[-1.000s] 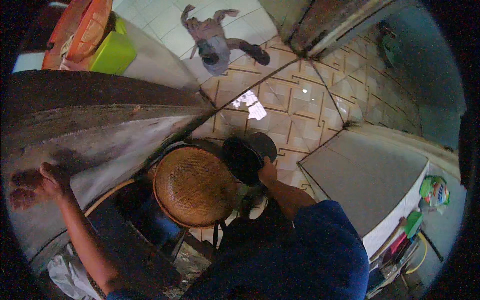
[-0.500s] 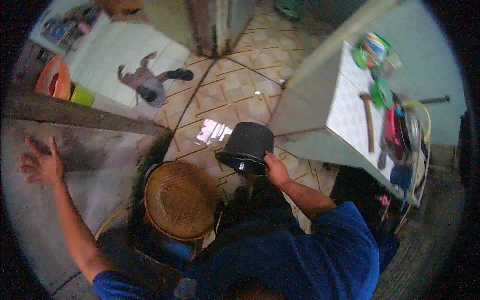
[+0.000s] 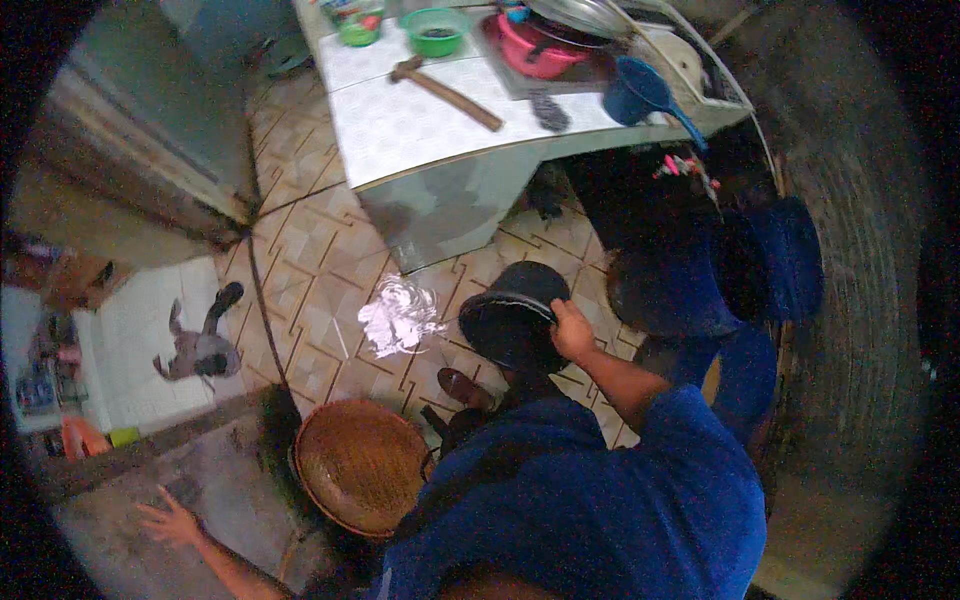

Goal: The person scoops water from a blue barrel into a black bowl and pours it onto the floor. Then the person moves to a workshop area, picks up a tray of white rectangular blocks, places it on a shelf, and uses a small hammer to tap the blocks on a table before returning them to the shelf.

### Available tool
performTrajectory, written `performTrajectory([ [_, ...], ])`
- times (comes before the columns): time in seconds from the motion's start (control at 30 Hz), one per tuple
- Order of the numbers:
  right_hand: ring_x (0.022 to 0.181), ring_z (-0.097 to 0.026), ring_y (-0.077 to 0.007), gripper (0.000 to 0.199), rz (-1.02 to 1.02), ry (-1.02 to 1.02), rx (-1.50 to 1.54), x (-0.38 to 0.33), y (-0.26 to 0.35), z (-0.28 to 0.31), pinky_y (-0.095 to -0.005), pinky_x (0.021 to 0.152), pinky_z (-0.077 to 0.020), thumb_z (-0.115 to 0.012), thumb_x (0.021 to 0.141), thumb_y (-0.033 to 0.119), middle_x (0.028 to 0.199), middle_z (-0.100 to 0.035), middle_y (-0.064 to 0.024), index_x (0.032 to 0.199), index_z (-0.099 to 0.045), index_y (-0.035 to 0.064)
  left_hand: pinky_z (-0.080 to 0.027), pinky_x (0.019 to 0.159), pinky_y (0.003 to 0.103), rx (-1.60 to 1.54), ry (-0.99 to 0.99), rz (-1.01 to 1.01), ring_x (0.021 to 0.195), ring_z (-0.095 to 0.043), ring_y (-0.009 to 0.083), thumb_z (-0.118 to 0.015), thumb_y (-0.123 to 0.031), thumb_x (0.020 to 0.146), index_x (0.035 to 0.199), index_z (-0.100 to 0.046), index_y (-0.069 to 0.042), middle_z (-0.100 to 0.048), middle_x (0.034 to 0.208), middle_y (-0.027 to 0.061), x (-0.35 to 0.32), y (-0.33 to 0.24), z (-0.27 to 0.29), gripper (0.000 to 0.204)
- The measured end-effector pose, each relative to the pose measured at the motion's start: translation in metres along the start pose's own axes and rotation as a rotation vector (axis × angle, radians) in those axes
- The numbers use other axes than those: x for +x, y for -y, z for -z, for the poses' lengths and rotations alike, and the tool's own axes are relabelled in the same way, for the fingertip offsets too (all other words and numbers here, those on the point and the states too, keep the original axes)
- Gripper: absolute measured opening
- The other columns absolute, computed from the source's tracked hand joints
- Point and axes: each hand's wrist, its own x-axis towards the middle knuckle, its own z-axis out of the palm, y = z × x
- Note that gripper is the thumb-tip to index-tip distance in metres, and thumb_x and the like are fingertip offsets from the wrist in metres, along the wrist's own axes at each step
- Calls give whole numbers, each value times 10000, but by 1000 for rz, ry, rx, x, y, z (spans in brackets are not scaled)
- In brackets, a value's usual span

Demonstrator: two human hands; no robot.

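above beige patterned floor tiles: round black bucket, seemingly being carried
right hand: curled around bucket's edge
left hand: spread, seemingly empty
next move: probably needs steady grip

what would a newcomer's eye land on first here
Probably the black bucket near the middle, gripped at its edge by the right hand. Bright white glare left of it on the patterned floor also stands out, as does the round brown woven tray at lower centre-left.
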Motion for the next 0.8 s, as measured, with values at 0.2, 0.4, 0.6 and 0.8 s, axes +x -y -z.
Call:
performTrajectory([
  [0.2,983,-567,-478,373,-554,-165,20,-66,-138,27,-515,830,-474,-657,784,137,1071,-578,-255,1124,-527,52,-319,1007,660,-81,-53,-416,1337,-369,447,-353,-774,869,1541,-10,-366,-263,1561,149,-157,-138,-9,858],
  [0.4,1005,-621,-423,451,-1074,-208,166,-118,-268,40,-469,876,-492,-687,772,239,1059,-641,-265,1166,-557,61,-287,1023,671,-637,735,-439,1393,-203,520,-508,-657,879,1490,-146,-509,-64,1616,125,-249,-248,89,725],
  [0.6,858,-633,-322,372,-991,-298,305,-191,-374,-5,-422,817,-500,-703,781,205,896,-649,-170,1068,-545,27,-353,983,646,-464,917,-930,1372,-238,518,-479,-620,909,1417,-402,-485,-28,1613,113,-249,-298,186,531],
  [0.8,755,-563,-133,165,-712,-726,971,-189,-401,-8,-315,742,-463,-663,823,47,823,-599,-40,927,-535,50,-507,847,478,-981,657,-1043,1149,-551,391,-514,-415,969,1432,-431,-211,-393,1481,191,-252,-379,254,513],
])
